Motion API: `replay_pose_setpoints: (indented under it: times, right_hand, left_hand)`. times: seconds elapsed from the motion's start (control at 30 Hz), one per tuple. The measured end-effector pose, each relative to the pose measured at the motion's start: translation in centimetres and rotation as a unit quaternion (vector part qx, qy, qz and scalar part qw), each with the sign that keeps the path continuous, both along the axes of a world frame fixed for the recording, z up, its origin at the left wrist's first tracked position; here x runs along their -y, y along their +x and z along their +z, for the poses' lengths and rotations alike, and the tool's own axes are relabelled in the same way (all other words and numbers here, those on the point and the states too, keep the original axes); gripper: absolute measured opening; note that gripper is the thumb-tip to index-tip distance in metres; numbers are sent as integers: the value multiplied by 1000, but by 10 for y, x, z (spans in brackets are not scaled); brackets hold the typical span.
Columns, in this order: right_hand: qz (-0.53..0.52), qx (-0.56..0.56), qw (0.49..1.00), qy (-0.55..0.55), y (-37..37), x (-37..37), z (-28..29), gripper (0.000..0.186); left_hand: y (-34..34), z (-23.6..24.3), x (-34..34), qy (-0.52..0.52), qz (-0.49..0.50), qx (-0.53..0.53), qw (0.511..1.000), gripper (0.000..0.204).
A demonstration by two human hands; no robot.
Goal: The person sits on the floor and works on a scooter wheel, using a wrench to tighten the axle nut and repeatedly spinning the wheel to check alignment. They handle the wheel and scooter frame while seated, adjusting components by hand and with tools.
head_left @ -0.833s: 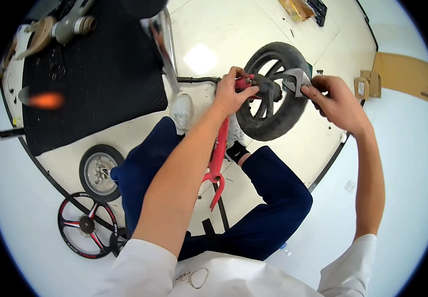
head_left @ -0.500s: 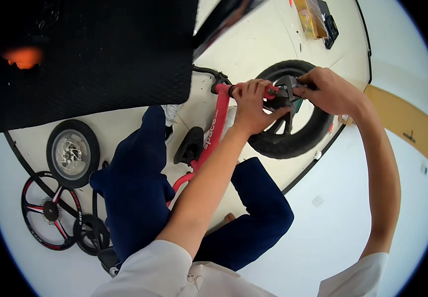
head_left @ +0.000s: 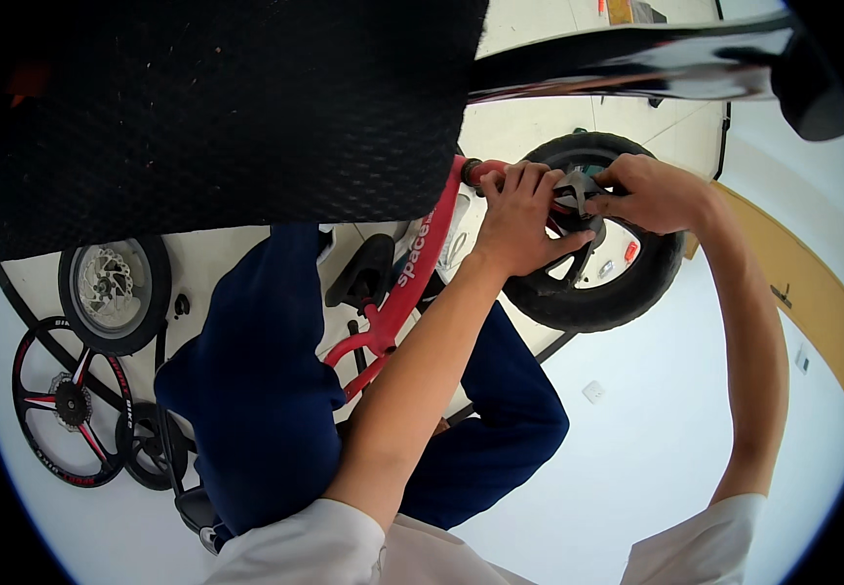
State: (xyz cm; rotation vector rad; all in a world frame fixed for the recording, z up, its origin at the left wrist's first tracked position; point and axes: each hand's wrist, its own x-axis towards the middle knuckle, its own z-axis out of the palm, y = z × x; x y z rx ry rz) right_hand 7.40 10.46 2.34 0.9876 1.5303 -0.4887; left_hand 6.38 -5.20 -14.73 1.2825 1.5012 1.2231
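Observation:
A small red bike frame (head_left: 420,255) lies on its side in front of me, with a black-tyred wheel (head_left: 627,302) at its far right end. My left hand (head_left: 527,222) is closed over the end of the frame's tube beside the hub, its thumb stretched out over the wheel. My right hand (head_left: 658,195) pinches a grey metal piece (head_left: 573,190) at the wheel's middle; its exact kind is hard to make out. A bit of teal shows behind the fingers. The black saddle (head_left: 361,273) points toward my leg.
A black textured mat or tabletop (head_left: 227,127) covers the upper left, with a shiny metal bar (head_left: 627,63) jutting from it. Spare wheels stand at left: one with a disc rotor (head_left: 108,283), a bare black-and-red rim (head_left: 73,402) and a small wheel (head_left: 154,447). A wall socket (head_left: 593,392) is at right.
My view has shifted, so the black surface and metal bar cover more of the top. Both hands stay at the hub, and the grey piece appears turned between them.

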Motion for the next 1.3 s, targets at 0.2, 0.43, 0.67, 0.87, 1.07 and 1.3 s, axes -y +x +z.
replay_pose_setpoints:
  times: [0.2, 0.43, 0.67, 0.87, 1.07, 1.3]
  right_hand:
    - [65, 32, 996, -51, -10, -9, -7, 35]
    - [-93, 80, 991, 51, -39, 23, 3, 32]
    - [-59, -111, 980, 153, 0, 72, -5, 31]
    - [-207, -202, 886, 362, 14, 126, -29, 21]
    - [-333, -250, 762, 496, -12, 161, -55, 52]
    - [-428, -302, 698, 489, 0, 160, -83, 59]
  left_hand:
    - [0, 0, -1, -3, -14, 24, 1000, 84]
    - [-3, -2, -2, -20, -7, 23, 1000, 82]
    - [-5, 4, 6, -42, 37, 106, 993, 75]
    - [-35, 11, 33, -94, 77, 266, 956, 51]
    - [-71, 53, 76, -183, -66, 318, 928, 27]
    - [-91, 38, 87, -268, -107, 320, 902, 35]
